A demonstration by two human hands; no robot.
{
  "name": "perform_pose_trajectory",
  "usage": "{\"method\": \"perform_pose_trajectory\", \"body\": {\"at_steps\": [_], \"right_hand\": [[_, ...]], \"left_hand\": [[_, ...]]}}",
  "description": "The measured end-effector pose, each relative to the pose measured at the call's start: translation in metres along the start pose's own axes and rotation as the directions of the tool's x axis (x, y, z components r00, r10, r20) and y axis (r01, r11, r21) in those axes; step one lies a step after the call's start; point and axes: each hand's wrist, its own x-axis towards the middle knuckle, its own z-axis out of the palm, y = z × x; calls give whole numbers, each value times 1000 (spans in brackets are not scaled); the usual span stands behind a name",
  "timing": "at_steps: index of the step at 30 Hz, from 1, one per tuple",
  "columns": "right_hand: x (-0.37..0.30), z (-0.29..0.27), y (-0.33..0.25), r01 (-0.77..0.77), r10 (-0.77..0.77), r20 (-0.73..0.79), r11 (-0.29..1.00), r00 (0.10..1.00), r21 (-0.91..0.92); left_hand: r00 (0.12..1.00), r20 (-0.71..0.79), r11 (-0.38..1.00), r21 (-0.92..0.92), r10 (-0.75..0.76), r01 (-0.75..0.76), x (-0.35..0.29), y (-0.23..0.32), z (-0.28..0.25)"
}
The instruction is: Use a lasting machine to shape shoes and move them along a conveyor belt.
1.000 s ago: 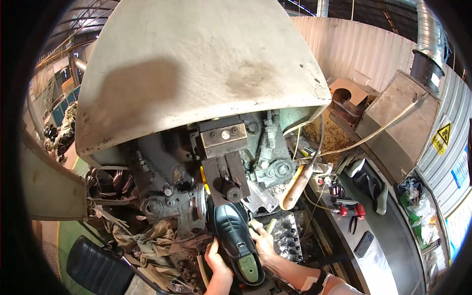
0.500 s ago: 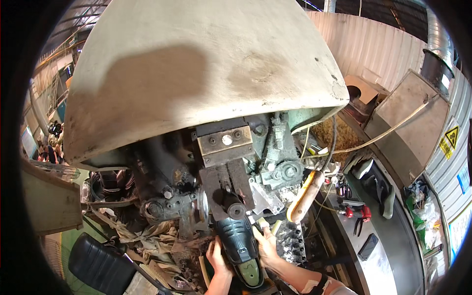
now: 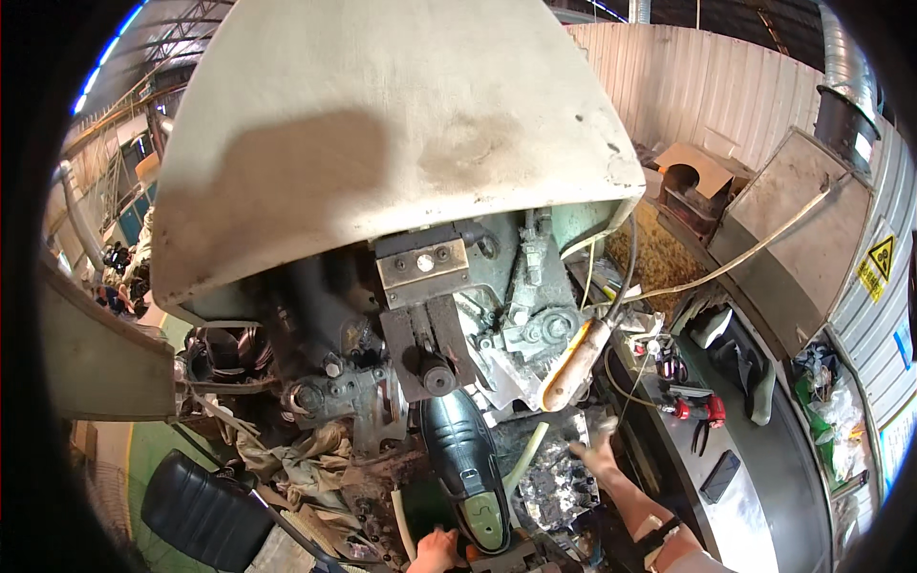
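A black shoe (image 3: 458, 439) on a green last (image 3: 483, 520) sits in the machine, toe under a dark cylindrical press head (image 3: 439, 377). Below the heel, at the lower edge, is my left hand (image 3: 437, 551); its fingers are mostly hidden, and I cannot tell if it grips anything. My right hand (image 3: 598, 453) is off the shoe, out to its right beside a grimy block of machine parts (image 3: 559, 477). Its fingers look spread, with nothing seen in them. Between the shoe and that hand stands a pale green lever (image 3: 525, 458).
A big cream hood (image 3: 401, 105) overhangs the machine. A worn, wooden-looking handle (image 3: 576, 368) hangs on a cable at right. Further right, a metal bench carries a red-handled tool (image 3: 702, 411) and a phone (image 3: 720, 477). A black padded seat (image 3: 205, 511) stands at lower left.
Both hands have let go of the shoe's sides. My left hand has dropped toward the lower edge; my right hand has moved out to the right. The shoe stays under the press head.
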Motion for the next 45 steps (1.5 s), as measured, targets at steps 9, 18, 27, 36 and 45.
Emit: {"method": "perform_pose_trajectory", "body": {"at_steps": [9, 18, 27, 36, 45], "right_hand": [[-16, -24, -26, 101, -100, -53, 995, 994, 19], [-229, 8, -151, 716, -641, 735, 618, 221, 325], [-287, -27, -142, 966, -839, 544, 122, -23, 229], [-319, -198, -61, 40, 14, -55, 529, 998, 848], [-328, -549, 144, 190, 437, -805, 820, 402, 540]], "left_hand": [[958, -145, 655, -754, -249, 56, -94, 71, -81], [336, -458, 118, -717, -823, -688, -252, 5, -193], [653, -279, -364, -647, -704, -669, -164, 134, -291], [958, -271, -384, -898, 96, -216, -51, 292, -231], [991, 72, 164, -985, 115, 53, 12, 420, -124]]}}
